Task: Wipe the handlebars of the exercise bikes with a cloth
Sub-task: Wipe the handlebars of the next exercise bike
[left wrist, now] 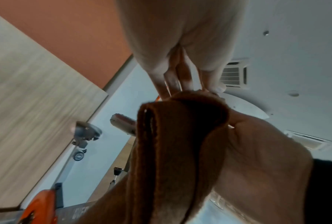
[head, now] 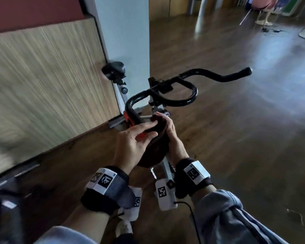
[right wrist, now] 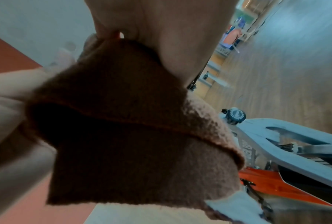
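Note:
A folded brown cloth [head: 154, 147] hangs between both hands, just in front of the near left end of the black handlebars [head: 176, 102] of an exercise bike. My left hand [head: 148, 129] pinches the cloth's upper part from the left. From the right, my right hand [head: 165, 123] curls its fingers round the same fold. In the left wrist view the cloth [left wrist: 180, 144] hangs in thick folds below my fingertips [left wrist: 186, 83]. The cloth [right wrist: 123, 121] fills most of the right wrist view. The handlebars' far right grip [head: 243, 73] is bare.
A wood-panelled wall [head: 42, 85] and a white pillar [head: 125, 32] stand close on the left. A black part of a second machine [head: 114, 71] sits by the pillar. The bike's white frame [right wrist: 295, 151] and orange part [right wrist: 272, 184] lie below. Wooden floor [head: 236, 138] spreads right; chairs [head: 264, 9] stand far off.

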